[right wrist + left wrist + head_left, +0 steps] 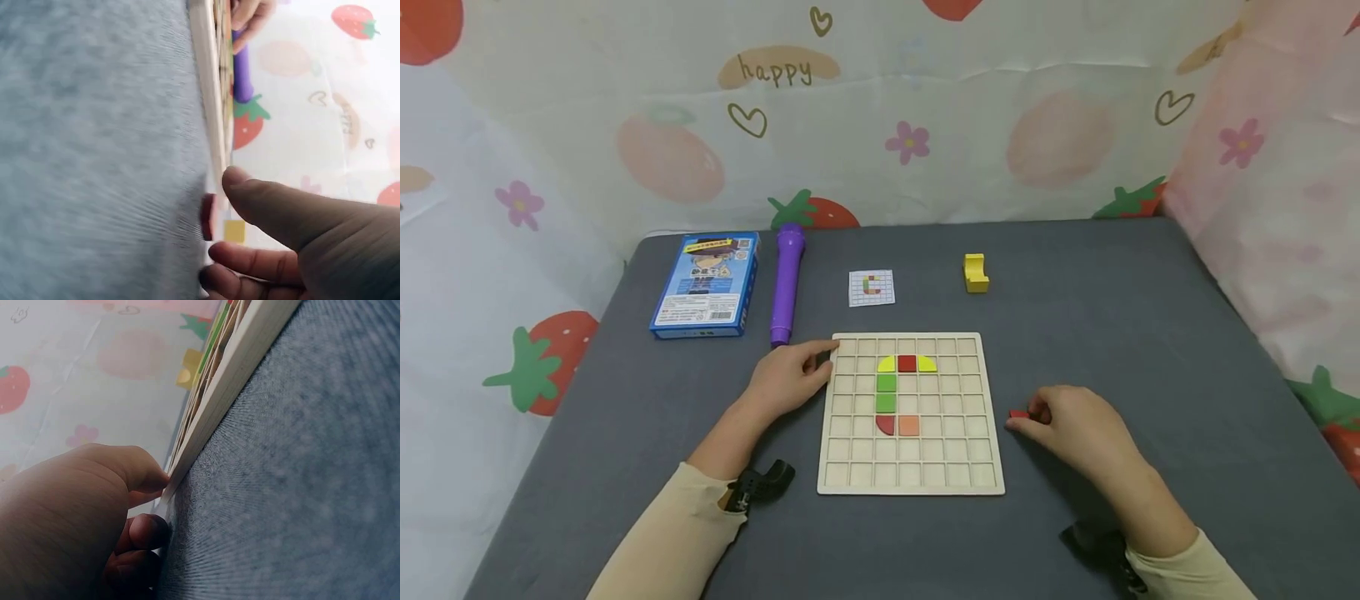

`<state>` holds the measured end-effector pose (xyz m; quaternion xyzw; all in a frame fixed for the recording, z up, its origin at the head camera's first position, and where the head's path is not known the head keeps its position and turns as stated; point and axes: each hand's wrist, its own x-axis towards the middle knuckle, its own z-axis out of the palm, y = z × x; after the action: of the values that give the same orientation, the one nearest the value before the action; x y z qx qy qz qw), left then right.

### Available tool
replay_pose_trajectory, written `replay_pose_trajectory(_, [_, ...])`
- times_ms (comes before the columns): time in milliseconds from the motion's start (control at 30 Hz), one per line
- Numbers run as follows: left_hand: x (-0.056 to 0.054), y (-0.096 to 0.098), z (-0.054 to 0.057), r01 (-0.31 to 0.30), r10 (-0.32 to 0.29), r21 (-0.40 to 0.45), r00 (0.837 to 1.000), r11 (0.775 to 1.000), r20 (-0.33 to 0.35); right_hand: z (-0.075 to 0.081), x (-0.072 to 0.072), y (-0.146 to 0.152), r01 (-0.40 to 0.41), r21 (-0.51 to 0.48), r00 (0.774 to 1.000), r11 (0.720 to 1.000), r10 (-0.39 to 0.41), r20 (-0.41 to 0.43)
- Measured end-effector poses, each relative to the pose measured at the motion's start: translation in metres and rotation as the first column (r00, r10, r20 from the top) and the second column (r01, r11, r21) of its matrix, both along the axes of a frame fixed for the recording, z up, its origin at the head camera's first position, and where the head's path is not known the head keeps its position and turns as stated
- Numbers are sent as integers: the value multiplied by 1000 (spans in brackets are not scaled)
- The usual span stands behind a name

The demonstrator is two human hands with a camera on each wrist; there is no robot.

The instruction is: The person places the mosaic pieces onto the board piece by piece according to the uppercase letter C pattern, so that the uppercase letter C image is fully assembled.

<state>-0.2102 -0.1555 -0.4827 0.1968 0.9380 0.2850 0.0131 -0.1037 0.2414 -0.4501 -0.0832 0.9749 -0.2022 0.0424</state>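
A pale wooden grid board (910,483) lies flat on the table, with several coloured pieces in its cells. Among them are a dark red square (907,363), a green square (886,382) and an orange square (908,426). My left hand (786,379) touches the board's far left corner with its fingertips; its thumb (147,472) is right at the board's edge. To the right of the board, my right hand (1075,425) is low over the table at a small red piece (208,217). That piece lies between the spread thumb (250,190) and fingers, partly hidden in the head view.
A small pattern card (872,288) lies beyond the board, with a yellow notched block (976,273) to its right. Further left are a purple microphone-shaped stick (786,283) and a blue box (706,285). A printed cloth (910,108) hangs behind the grey table (1150,333).
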Motion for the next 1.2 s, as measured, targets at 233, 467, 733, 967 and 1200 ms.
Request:
replay_pose_trajectory(233, [-4,-5,-2,-14,14,-10,1000,1000,5,-5,-4,-1,-119,-26,993,993,119,-25])
replay_pose_trajectory(467, [-11,-9,-4,-18,18,-9,1000,1000,-1,-17,-9,-8,-46,-171,999,984,42,-26])
replay_pose_trajectory(733, [-13,-11,0,-25,25,-15,1000,1000,3,-26,-11,-11,-51,-304,994,951,19,-105])
replay_pose_trajectory(967, [-9,-5,0,-22,22,16,1000,1000,-11,-30,-6,-7,-2,-360,999,933,-13,-40])
replay_pose_trajectory(1200, [-4,0,-3,-22,23,34,1000,999,-3,-25,1,-5,66,-443,997,894,-46,56])
